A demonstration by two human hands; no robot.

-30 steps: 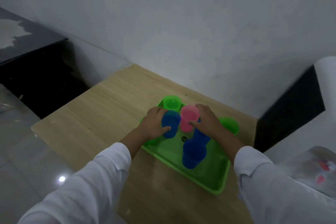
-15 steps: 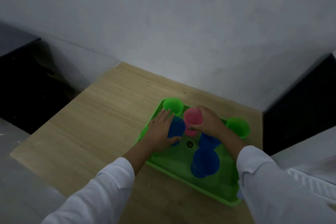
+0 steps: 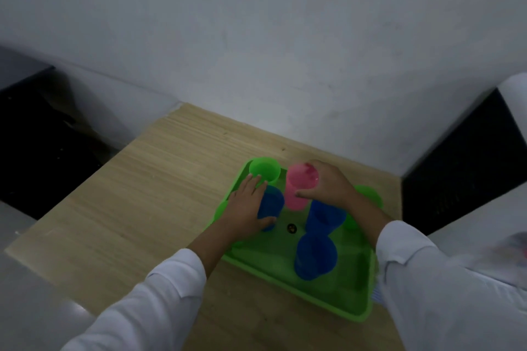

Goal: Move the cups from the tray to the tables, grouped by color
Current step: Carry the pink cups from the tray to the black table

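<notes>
Head view, looking forward and down. A green tray (image 3: 360, 313) lies on a light wooden counter (image 3: 137, 208) that stands against a pale wall (image 3: 256, 37), the tray set toward the counter's right end. The left hand (image 3: 247, 209) is wrapped around a blue cup (image 3: 271, 204) at the tray's left side, thumb across the cup's near face and fingers (image 3: 254, 180) extended past its far side, so the hand holds that cup. The right hand (image 3: 328, 184) grips a pink cup (image 3: 299, 188) just right of it, thumb on the near wall and fingers curled over the rim's right edge; whether the cup's base touches the tray cannot be told. A green cup (image 3: 264, 169) stands upright in the tray's far left corner, just beyond the left fingertips. Two further blue cups occupy the tray's middle: one (image 3: 325, 216) directly below the right wrist, and a nearer blue cup (image 3: 315, 256) toward the near edge. Another green cup (image 3: 370, 196) shows partly behind the right forearm at the tray's right side, and a sliver of green at the left rim, under the left hand, is too hidden to identify. A small dark round mark (image 3: 291, 227) sits on the tray floor between the blue cups. Both arms wear white sleeves (image 3: 159, 302). Dark recesses flank the counter on either side.
</notes>
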